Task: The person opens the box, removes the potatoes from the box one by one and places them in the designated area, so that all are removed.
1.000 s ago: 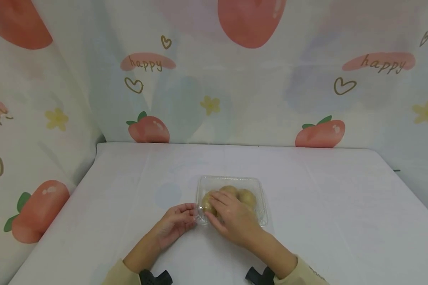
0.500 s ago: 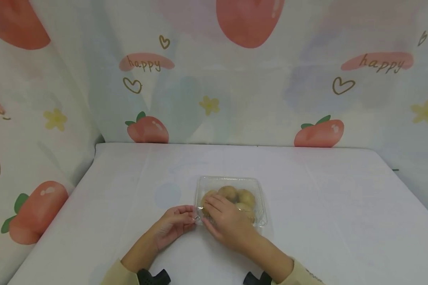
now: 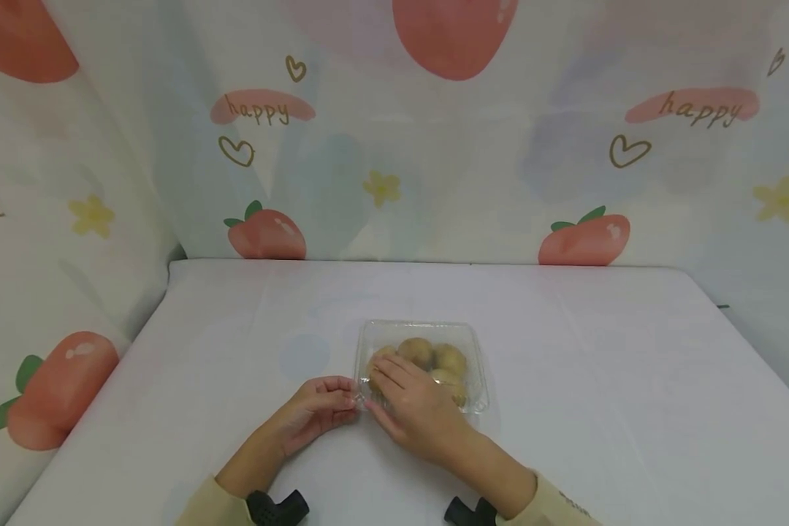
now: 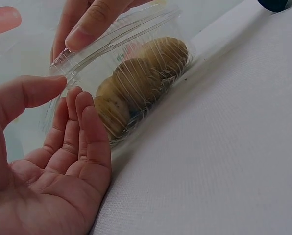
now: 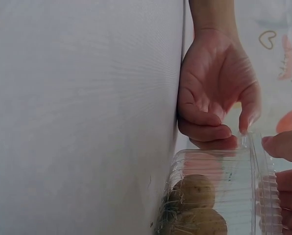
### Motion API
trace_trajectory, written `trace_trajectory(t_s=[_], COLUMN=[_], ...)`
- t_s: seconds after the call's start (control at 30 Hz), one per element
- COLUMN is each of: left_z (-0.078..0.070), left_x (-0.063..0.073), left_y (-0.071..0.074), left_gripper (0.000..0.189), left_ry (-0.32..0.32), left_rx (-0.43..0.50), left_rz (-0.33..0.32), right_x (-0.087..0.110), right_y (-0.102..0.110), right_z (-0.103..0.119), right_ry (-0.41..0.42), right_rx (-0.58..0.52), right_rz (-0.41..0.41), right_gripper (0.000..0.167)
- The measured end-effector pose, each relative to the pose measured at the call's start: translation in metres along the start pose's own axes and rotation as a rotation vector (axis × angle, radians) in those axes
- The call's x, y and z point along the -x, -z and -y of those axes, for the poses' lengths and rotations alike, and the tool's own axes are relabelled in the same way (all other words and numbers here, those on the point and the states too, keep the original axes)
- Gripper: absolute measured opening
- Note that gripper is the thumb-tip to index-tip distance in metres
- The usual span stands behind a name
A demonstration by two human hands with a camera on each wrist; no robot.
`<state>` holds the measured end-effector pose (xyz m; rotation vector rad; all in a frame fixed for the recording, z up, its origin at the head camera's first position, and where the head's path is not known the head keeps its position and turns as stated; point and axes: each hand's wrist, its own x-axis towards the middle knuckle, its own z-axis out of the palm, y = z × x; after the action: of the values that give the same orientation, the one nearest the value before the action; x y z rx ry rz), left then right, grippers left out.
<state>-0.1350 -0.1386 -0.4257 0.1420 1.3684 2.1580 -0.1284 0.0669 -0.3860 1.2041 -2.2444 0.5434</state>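
Note:
A clear plastic clamshell box with its lid down sits on the table in the head view. Several round, tan potatoes lie inside it. At the box's front left corner, my left hand pinches the corner tab between thumb and fingertips. My right hand lies across the lid, fingers extended over the left part, thumb by the front left edge. In the left wrist view, the right thumb rests on the lid's rim, close to the left thumb. The right hand hides some of the potatoes.
A white cloth covers the table. Behind and to the left stands a printed backdrop with fruit and hearts. Black wrist mounts sit at both cuffs.
My right hand has slid slightly left and toward me over the lid, showing more of the potatoes at the right. The left hand stays at the corner. The head view has shifted slightly.

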Motion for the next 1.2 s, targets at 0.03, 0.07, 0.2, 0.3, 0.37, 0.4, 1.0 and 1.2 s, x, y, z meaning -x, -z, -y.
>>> trace_trajectory(t_s=[0.03,0.07,0.2,0.3,0.37,0.4,1.0,1.2], left_z=[-0.0002,-0.0005,-0.0014,-0.0018,-0.0018,-0.0017,0.0029,0.0041], left_x=[-0.0001,-0.0003,-0.0008,-0.0006,-0.0003,-0.0001,0.0023,-0.0008], left_y=[0.0006,0.0010,0.0021,0.0028,0.0034,0.0036,0.0059,0.0034], left_gripper=[0.014,0.014,0.014,0.012,0.012,0.012,0.014,0.014], left_ry=[-0.001,-0.002,-0.004,-0.003,-0.001,-0.001,-0.043,-0.044], left_rx=[-0.002,-0.005,-0.019,-0.025,-0.027,-0.027,-0.056,-0.068], left_rz=[0.002,0.006,0.014,0.018,0.022,0.025,0.009,0.014], right_x=[-0.0005,-0.0009,-0.0020,-0.0024,-0.0024,-0.0024,-0.0032,-0.0018], right_y=[-0.0001,0.0000,0.0002,-0.0003,-0.0009,-0.0013,-0.0023,-0.0004], right_z=[0.0001,0.0003,0.0009,0.0011,0.0011,0.0011,0.0022,0.0013], right_ry=[0.000,0.000,0.000,0.005,0.011,0.016,-0.012,0.001], right_rx=[0.003,0.008,0.018,0.019,0.017,0.018,0.020,0.062], right_rz=[0.001,0.002,0.007,0.007,0.004,0.002,0.025,0.032], right_gripper=[0.037,0.038,0.041,0.043,0.044,0.044,0.048,0.048])
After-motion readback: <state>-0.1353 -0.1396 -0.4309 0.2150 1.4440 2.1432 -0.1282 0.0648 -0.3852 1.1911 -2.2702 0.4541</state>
